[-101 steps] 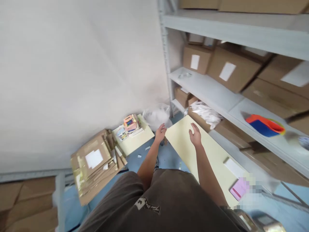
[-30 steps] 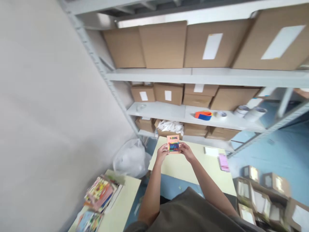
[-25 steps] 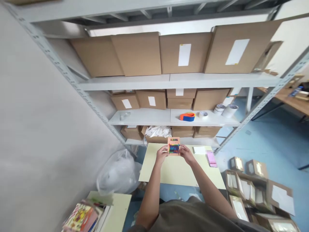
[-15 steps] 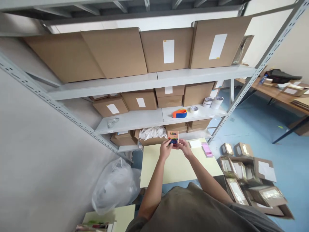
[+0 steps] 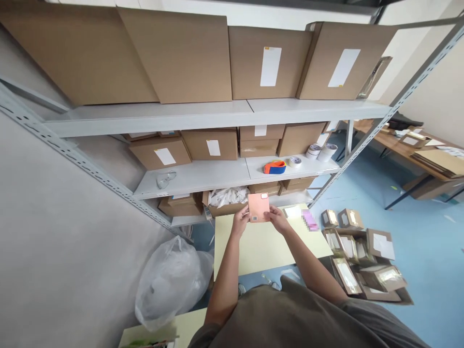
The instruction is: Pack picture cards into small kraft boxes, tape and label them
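I hold a small flat pink-orange box (image 5: 258,207) in both hands above a pale yellow table (image 5: 253,246). Its plain back faces me, with a small barcode near the lower left corner. My left hand (image 5: 240,223) pinches the box's left edge and my right hand (image 5: 277,219) grips its right edge. Both hands are closed on it.
A grey metal shelf rack (image 5: 203,174) stands ahead with labelled cardboard boxes (image 5: 210,144), an orange-blue tape dispenser (image 5: 274,166) and tape rolls (image 5: 319,151). A white plastic bag (image 5: 170,280) sits at left. Several small windowed boxes (image 5: 358,251) lie on the blue floor at right.
The box has been flipped from its colourful front to its plain back. The view swung right from the floor stacks to the shelves; earlier both hands were empty.
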### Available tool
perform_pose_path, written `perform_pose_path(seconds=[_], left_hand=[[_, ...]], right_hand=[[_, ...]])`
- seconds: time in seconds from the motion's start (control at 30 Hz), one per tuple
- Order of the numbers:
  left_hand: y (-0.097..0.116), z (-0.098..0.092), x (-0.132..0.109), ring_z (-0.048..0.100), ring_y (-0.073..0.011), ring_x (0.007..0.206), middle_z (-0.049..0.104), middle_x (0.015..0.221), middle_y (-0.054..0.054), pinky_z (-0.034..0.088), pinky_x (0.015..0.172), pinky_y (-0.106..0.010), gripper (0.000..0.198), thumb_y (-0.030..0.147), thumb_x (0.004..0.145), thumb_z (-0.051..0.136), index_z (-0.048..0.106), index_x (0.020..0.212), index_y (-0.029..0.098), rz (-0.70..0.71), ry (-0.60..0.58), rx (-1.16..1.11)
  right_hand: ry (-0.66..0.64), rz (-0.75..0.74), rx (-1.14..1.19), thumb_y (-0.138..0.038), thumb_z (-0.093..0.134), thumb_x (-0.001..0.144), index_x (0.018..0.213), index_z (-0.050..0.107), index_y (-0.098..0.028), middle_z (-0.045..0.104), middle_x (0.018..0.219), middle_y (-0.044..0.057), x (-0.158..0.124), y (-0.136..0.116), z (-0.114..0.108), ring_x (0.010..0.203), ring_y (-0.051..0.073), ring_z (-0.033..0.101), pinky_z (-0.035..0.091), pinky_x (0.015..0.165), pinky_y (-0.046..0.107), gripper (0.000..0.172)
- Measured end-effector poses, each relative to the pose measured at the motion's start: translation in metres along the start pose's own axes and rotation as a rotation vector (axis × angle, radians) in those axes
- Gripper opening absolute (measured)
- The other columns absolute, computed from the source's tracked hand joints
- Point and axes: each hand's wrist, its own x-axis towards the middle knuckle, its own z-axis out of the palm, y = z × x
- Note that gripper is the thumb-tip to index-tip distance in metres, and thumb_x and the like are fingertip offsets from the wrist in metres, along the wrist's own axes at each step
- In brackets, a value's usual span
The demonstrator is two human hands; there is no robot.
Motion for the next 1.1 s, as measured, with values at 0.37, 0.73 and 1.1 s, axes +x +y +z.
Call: perform_pose_path(seconds=[0.37,0.73,1.1], left_hand=[[-0.001,0.056,-0.003,0.066,-0.0346,0.134,0.072,0.142,-0.013,0.057,0.109,-0.045,0.066,0.034,0.080,0.089,0.073,0.143,0.021,0.143,-0.061,0.129],[-0.032,0.026,0.015,0.075,-0.0275,0.109,0.079,0.122,-0.014,0.062,0.091,-0.038,0.077,0.045,0.068,0.097,0.076,0.136,0.015,-0.079,0.096,-0.003],[-0.177,-0.033,0.026,0.073,-0.0205,0.081,0.079,0.087,-0.006,0.059,0.081,-0.034,0.040,0.015,0.068,0.082,0.082,0.108,0.014,-0.471,0.370,0.219]], right_hand=[[-0.113,-0.123,-0.111,-0.029,0.085,0.069,0.119,0.082,-0.034,0.077,0.134,0.004,-0.012,-0.013,-0.004,0.137,0.034,0.062,0.051,0.113,0.050,0.049],[0.120,-0.015,-0.066,-0.041,0.085,0.065,0.113,0.076,-0.026,0.079,0.100,0.005,0.019,0.024,-0.044,0.090,0.028,0.071,0.057,0.079,0.041,0.051],[0.277,0.480,-0.049,-0.033,0.085,0.053,0.092,0.073,-0.022,0.074,0.074,0.001,0.053,0.190,-0.047,0.075,0.024,0.071,0.058,0.073,0.040,0.043]])
